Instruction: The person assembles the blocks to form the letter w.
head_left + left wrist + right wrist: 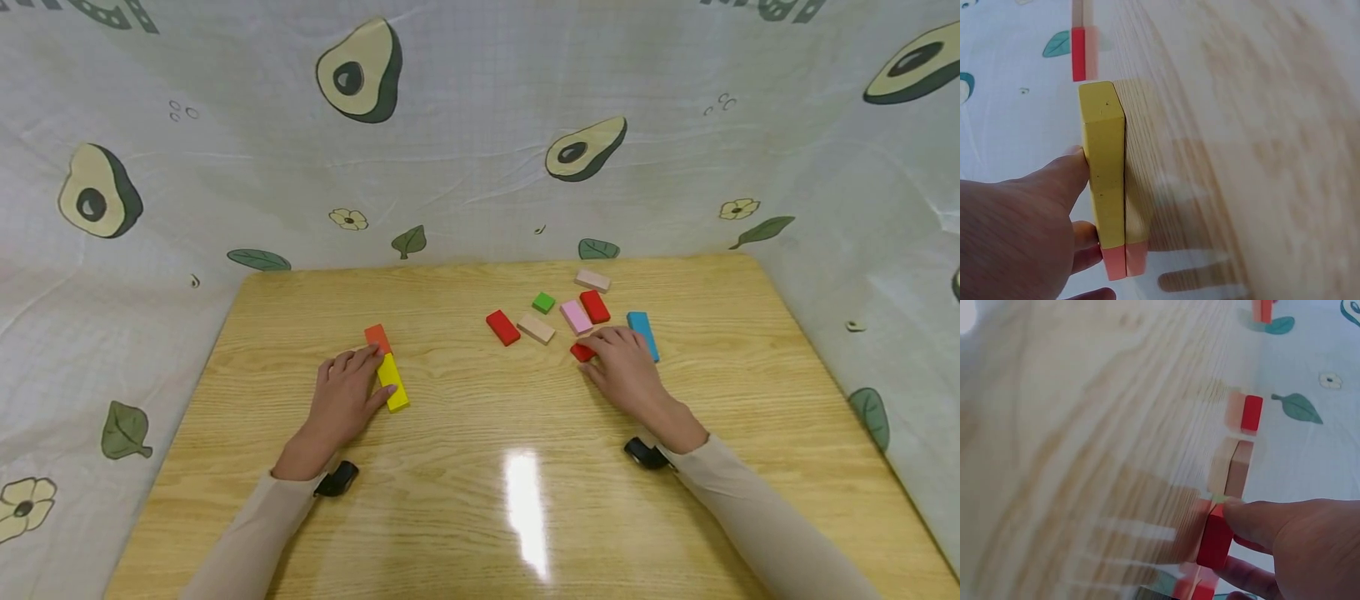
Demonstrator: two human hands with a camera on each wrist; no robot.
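Observation:
On the left of the table an orange block point(378, 336) and a yellow block point(395, 392) lie end to end in one slanting line. My left hand point(341, 400) rests on them: the thumb touches the yellow block point(1107, 181), and the fingers lie near where it meets the orange block point(1114, 262). Toward the right, my right hand point(626, 371) pinches a small red block point(1215, 537) between thumb and fingers, low at the tabletop. Its fingers partly cover that block in the head view. A blue block point(645, 337) lies just beyond this hand.
Near the right hand lie another red block point(502, 328), a beige block point(536, 328), a green block point(543, 302), a pink block point(576, 317), a further red block point(595, 307) and a pale block point(592, 281). Patterned cloth point(465, 125) borders the wooden table point(450, 483).

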